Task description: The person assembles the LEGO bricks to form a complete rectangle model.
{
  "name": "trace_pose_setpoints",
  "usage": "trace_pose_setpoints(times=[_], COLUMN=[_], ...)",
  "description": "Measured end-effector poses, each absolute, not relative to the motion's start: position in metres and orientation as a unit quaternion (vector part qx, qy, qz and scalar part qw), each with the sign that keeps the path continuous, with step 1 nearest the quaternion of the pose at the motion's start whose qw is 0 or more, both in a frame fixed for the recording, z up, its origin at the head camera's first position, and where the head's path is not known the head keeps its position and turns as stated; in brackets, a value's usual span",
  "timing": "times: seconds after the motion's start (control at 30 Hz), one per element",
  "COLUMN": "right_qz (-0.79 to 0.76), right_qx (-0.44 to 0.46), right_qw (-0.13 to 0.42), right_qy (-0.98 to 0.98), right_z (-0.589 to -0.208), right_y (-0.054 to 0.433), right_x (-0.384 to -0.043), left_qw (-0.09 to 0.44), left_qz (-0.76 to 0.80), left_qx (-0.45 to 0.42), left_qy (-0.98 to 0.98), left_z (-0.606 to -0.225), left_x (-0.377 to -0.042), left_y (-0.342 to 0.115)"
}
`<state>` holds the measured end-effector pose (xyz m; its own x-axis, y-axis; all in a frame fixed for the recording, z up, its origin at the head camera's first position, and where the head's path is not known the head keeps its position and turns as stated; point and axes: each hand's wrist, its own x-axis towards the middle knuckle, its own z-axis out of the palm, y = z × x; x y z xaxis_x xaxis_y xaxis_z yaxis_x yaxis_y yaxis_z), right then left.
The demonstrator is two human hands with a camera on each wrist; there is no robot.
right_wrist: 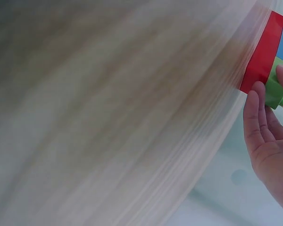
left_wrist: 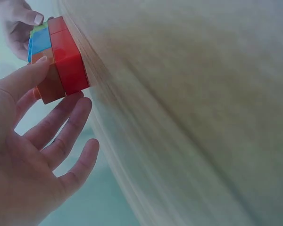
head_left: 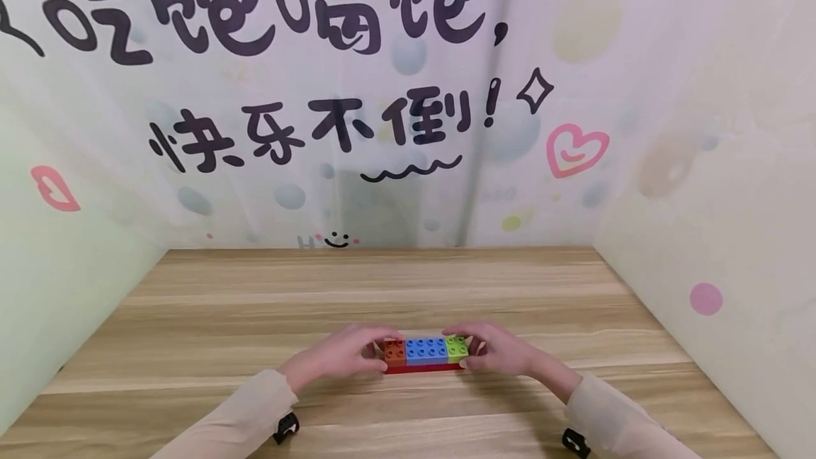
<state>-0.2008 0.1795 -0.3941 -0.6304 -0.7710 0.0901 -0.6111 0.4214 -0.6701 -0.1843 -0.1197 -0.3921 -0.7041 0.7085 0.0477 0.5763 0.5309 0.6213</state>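
Observation:
A row of toy building bricks sits on the wooden table: an orange-brown brick (head_left: 395,358), a blue brick (head_left: 426,358) and a lime-green brick (head_left: 455,357) side by side on a red brick layer (head_left: 426,369). At the row's left end, my left hand (head_left: 347,353) grips the orange-brown brick, thumb on its near face and index finger reaching over the far side. My right hand (head_left: 500,350) holds the lime-green end in the same way. In the left wrist view the other fingers (left_wrist: 68,136) spread below the red end.
The wooden table (head_left: 382,282) runs back to a white printed curtain (head_left: 408,211) with black lettering. Pale side walls (head_left: 720,232) bound it left and right. A black strap (head_left: 287,428) shows beneath the left sleeve, another black strap (head_left: 576,443) beneath the right.

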Motion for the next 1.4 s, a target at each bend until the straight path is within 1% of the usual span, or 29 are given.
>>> trace_pose_setpoints(times=[0.33,0.73,0.9,1.07,1.17,1.27,1.4], right_qz=[-0.358,-0.323,-0.296,-0.289,-0.294,-0.301,-0.310], right_qx=[-0.378,-0.373,-0.379,-0.387,-0.387,-0.384,-0.376], right_qw=[0.125,0.084,0.055,0.041,0.036,0.039,0.058], right_qy=[0.844,0.865,0.875,0.875,0.873,0.872,0.872], right_z=[-0.398,-0.398,-0.399,-0.400,-0.400,-0.400,-0.399], right_y=[0.181,0.178,0.178,0.178,0.179,0.179,0.178], right_x=[-0.203,-0.202,-0.203,-0.205,-0.207,-0.209,-0.213], left_qw=[0.101,0.117,0.093,0.065,0.057,0.056,0.053], left_qz=[0.320,0.375,0.363,0.319,0.292,0.289,0.300], left_qx=[0.369,0.324,0.317,0.325,0.335,0.335,0.327], left_qy=[0.867,0.861,0.871,0.888,0.894,0.895,0.894], left_z=[-0.392,-0.395,-0.397,-0.397,-0.397,-0.397,-0.397], left_x=[-0.187,-0.194,-0.194,-0.192,-0.191,-0.191,-0.194], left_y=[-0.122,-0.123,-0.122,-0.121,-0.120,-0.120,-0.119])
